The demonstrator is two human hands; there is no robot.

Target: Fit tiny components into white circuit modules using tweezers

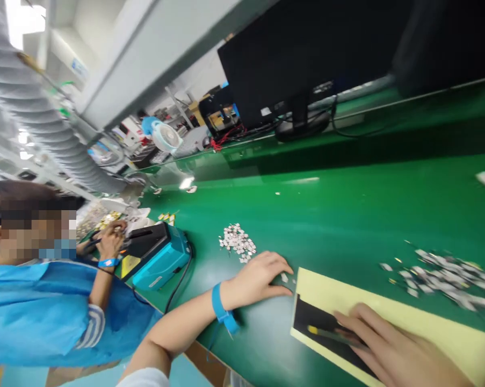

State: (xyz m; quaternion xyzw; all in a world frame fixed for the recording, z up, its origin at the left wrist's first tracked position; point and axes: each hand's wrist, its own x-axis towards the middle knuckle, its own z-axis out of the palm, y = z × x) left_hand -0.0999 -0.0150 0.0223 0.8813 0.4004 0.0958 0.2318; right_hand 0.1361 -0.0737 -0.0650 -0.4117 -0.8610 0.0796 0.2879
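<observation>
My left hand [260, 278], with a blue strap round its wrist, rests on the green table by the left end of a yellow board [326, 287]. Its thumb and fingers are apart, and a small white piece [284, 278] lies in the gap between them. Over the board's black strip [318, 317] is my right hand [399, 344], blurred by motion. A thin grey piece with a yellow tip [313, 330] sticks out from its closed fingers; its kind is unclear. Beyond my left hand lies a pile of small white parts [238, 240].
Right of the board spreads a larger blurred heap of whitish parts [447, 277]. To the left stand a teal and black machine [161, 258] with a cable and a co-worker in blue [36, 312]. A monitor [306, 59] stands behind the green table [331, 215].
</observation>
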